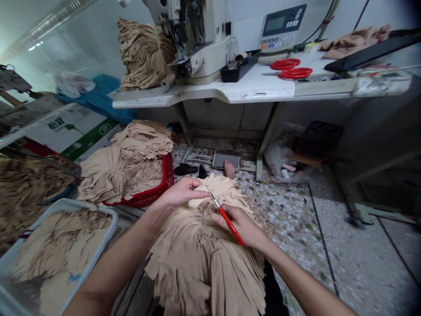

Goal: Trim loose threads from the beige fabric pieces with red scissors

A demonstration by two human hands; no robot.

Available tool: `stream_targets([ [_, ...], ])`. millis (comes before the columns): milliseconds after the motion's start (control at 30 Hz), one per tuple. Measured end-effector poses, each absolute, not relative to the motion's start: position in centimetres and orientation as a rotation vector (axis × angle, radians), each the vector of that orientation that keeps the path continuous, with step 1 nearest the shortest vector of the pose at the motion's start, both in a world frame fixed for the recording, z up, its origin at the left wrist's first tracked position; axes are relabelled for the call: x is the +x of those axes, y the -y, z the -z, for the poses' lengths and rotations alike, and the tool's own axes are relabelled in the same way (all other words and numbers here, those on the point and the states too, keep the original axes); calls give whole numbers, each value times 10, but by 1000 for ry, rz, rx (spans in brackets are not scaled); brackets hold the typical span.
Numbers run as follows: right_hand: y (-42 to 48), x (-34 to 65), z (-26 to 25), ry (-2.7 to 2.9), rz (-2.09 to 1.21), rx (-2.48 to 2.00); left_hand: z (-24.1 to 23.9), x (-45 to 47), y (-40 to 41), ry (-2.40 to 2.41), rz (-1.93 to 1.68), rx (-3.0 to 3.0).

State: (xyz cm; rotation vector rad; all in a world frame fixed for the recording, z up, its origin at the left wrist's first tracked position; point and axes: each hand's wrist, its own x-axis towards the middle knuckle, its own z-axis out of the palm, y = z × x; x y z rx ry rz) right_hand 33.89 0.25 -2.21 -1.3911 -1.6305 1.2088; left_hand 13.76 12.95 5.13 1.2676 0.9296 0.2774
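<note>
Prob super floppy cloth bundle (pixel 187 254), so grab mid-stack. Pinching its far end with left grip (pixel 179 193), clutching red-handled scissors (pixel 226 216) over it in right grip (pixel 242 223).

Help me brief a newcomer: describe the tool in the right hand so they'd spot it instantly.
In front of the white table, find the central beige cloth heap. Over it, the right hand grips the red-handled tool, metal tip towards the left hand. Unlike the red scissors on the table, it's held.

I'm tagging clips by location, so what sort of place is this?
Likely a garment sewing workshop: an industrial sewing machine, a control panel beside it, and tan fabric pieces bundled in the foreground.
</note>
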Motion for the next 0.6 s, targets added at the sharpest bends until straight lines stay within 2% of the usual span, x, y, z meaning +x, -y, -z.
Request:
stream_targets([
  [233,5,336,45,1441,-1351,-1411,-44,133,-127,-882,-270,1262],
  [600,7,333,22,1602,-1315,-1278,-47,139,-125,-832,-118,1212],
])
